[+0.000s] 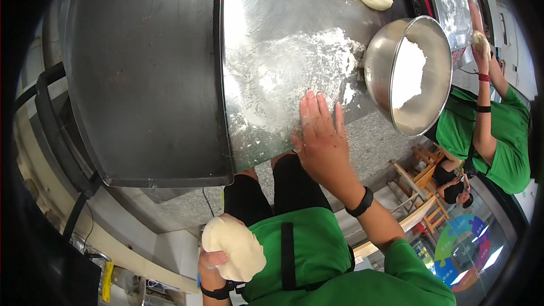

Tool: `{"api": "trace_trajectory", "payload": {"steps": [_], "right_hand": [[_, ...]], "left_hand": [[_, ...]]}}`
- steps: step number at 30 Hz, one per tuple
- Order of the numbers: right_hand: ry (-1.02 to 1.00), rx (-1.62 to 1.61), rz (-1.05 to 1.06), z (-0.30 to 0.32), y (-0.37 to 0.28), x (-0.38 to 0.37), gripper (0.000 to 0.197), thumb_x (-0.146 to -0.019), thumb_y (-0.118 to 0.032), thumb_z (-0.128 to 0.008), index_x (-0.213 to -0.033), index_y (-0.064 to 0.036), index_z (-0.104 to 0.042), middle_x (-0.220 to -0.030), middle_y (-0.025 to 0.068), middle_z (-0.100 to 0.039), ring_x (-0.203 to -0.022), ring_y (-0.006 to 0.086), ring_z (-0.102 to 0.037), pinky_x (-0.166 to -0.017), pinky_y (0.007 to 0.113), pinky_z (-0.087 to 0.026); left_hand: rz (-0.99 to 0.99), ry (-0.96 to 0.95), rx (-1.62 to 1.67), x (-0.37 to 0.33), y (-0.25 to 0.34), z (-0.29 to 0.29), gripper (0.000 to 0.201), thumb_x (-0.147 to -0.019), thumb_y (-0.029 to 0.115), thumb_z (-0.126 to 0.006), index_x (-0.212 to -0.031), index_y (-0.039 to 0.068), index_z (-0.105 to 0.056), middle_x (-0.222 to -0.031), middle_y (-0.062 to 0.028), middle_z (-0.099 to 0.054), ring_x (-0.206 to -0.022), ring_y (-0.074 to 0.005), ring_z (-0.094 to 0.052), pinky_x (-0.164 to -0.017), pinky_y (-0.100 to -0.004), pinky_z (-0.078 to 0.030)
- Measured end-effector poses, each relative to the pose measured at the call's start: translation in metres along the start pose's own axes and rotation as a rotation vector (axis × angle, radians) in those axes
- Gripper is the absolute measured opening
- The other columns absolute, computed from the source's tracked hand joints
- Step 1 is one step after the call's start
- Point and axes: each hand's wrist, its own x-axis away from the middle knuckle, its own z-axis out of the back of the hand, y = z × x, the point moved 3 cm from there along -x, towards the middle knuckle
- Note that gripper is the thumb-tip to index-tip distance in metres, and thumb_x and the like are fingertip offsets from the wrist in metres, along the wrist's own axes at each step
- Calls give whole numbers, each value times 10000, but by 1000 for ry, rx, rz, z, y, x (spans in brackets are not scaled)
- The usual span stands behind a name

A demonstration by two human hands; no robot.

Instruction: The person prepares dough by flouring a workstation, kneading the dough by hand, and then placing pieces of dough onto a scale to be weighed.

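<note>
Flour is spread; the dough piece, held beyond the near edge of the table by the left hand (fingers mostly hidden), is not yet set down. At that edge, the right hand is placed, fingers slightly parted.

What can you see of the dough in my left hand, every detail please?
The dough is a single pale cream lump, roundish with a slightly uneven outline; its surface looks smooth and soft. Your left hand holds it at its left side, clear of the metal table. In this view it overlaps your green clothing; whether they touch, I can't tell.
</note>
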Motion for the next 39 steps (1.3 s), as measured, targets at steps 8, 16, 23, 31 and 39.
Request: {"api": "trace_trajectory", "payload": {"steps": [8, 16, 23, 31, 39], "right_hand": [[-4, 92, 109, 0, 0, -29, 718, -834, -237, -661, -1414, 41, -342, -1505, 184, -329, -1416, 324, -283, -1142, 534, -201], [-104, -60, 176, -7, -24, -12, 768, -832, -229, -674, -1446, 23, -288, -1525, 217, -272, -1421, 351, -267, -1149, 524, -194], [2, 126, 45, 3, 3, -38, 692, -887, -239, -609, -1458, 2, -302, -1529, 205, -275, -1421, 358, -255, -1142, 526, -198], [-154, 41, 261, -8, -32, -29, 730, -858, -226, -648, -1460, -4, -299, -1528, 195, -291, -1417, 364, -271, -1147, 513, -209], [-27, 129, 87, 0, -7, -26, 668, -917, -218, -565, -1443, 68, -271, -1502, 258, -293, -1410, 391, -264, -1149, 508, -196]], "left_hand": [[1, 41, 52, -5, 0, 0, 683, -530, 256, -740, -1108, 8, -474, -969, -147, -576, -787, -283, -630, -689, -411, -576], [14, -41, 93, -8, -5, 10, 688, -528, 236, -736, -1120, 6, -473, -970, -145, -576, -815, -286, -638, -685, -430, -581], [-14, 0, 122, -7, 0, 1, 705, -512, 210, -746, -1129, -26, -498, -1003, -157, -629, -898, -275, -651, -821, -378, -543], [14, -8, 128, -13, -7, 7, 696, -561, 209, -768, -1166, -11, -504, -1024, -142, -634, -935, -242, -638, -853, -355, -521], [48, -29, 92, -15, -7, 8, 730, -524, 226, -823, -1156, -3, -538, -1018, -98, -647, -936, -199, -639, -858, -318, -509]]}}
